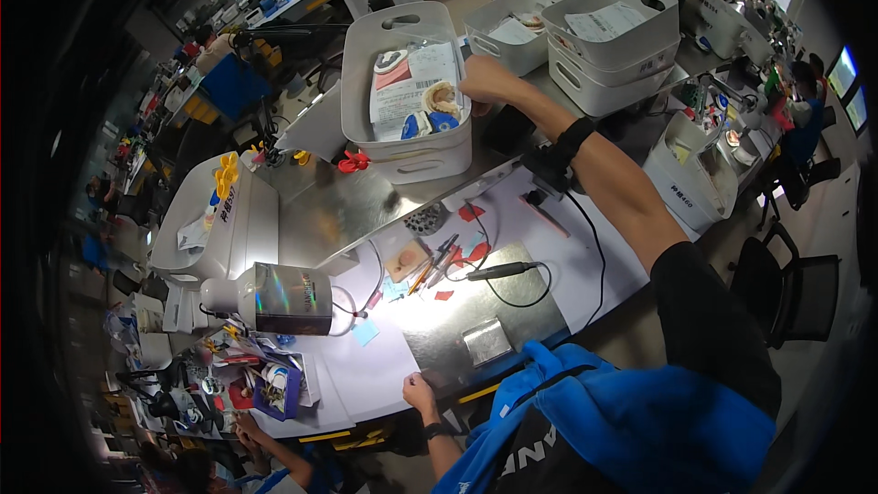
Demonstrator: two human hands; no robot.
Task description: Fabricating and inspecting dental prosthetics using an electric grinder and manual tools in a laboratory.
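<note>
At the near rim of the white bin point(407, 91), the right hand point(485, 80) clamps its fingers on the wall, probably stiff, light plastic best gripped there, while the left hand point(419, 395) rests loosely curled on the table point(366, 375) edge.

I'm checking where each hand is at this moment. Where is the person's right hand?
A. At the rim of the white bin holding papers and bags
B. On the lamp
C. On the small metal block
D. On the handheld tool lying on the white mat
A: the right hand reaches up to the rim of the white bin, far from the mat below.
</note>
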